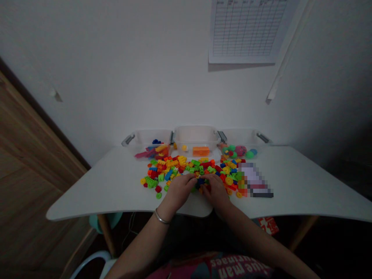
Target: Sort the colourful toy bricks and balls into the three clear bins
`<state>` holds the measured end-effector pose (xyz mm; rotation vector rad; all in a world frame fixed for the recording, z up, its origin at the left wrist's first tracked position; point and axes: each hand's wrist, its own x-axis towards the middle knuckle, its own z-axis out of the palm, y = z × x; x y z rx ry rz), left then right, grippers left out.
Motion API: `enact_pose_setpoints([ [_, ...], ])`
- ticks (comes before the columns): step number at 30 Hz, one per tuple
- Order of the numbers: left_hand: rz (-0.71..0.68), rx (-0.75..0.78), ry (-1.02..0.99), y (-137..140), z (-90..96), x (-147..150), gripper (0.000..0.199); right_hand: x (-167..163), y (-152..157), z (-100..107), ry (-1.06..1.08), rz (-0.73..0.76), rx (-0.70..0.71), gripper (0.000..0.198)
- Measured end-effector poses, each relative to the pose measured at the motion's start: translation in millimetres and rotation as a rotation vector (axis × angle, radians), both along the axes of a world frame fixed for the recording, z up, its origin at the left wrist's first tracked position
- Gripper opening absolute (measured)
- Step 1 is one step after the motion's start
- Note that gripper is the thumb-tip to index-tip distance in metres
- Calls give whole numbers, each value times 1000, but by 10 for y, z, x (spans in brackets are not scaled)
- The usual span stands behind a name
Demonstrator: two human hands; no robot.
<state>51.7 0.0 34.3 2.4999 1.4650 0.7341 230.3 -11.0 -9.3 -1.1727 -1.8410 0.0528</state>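
Note:
My left hand [182, 189] and my right hand [215, 190] meet at the near side of a heap of colourful plastic building bricks [174, 164]. A dark blue building brick [200, 182] sits between the fingertips. The right thumb and fingers are closed on it. The left fingers are curled together just beside it; what lies in them, if anything, is hidden. Red, yellow, green and orange bricks surround both hands, with a green round piece [159, 195] to the left and a yellow round piece [229, 181] to the right.
Three clear bins stand against the wall: the left bin [139, 136] with mixed pieces, the middle bin [196, 133] with an orange block [201, 151], the right bin [242, 135] with round coloured pieces. A pixelated flat object [255, 178] lies right of the heap on the white table [299, 182].

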Motion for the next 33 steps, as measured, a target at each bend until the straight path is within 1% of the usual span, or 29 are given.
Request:
enact_pose_setpoints([
  [1,26,42,9,-7,-39,-24,23,0,-1,2,0,-6,-1,23],
  [3,70,105,-36,-15,-124,-79,28,1,-2,8,-7,-20,-8,22],
  [5,105,135,-133,-10,-200,-136,35,3,-3,16,-23,-32,-13,22],
  [7,144,144,-193,-1,-245,-182,37,7,-2,24,-39,-37,-14,22],
  [9,205,156,-167,5,-258,-212,37,9,0,26,-47,-40,-15,22],
  [12,306,193,-42,0,-249,-229,37,8,3,17,-52,-49,-18,21],
  [15,360,229,30,-8,-244,-223,39,7,9,31,-43,-62,-20,19],
  [17,370,251,33,-7,-251,-217,38,19,27,88,-23,-69,-17,19],
  [19,373,271,24,1,-264,-214,33,52,74,203,0,-76,5,18],
  [22,367,271,-6,21,-288,-218,25,152,235,462,19,-106,66,18],
  [25,345,249,-37,36,-300,-230,21,292,512,734,85,-233,156,20],
  [27,343,248,-33,35,-297,-238,22,379,734,867,141,-273,159,25],
  [29,347,262,-20,28,-290,-244,23,441,950,947,219,-283,138,33],
  [30,349,269,-15,24,-288,-247,22,460,1047,969,227,-288,126,34],
  [33,344,281,-6,21,-292,-252,19,469,1269,990,143,-328,77,28],
])
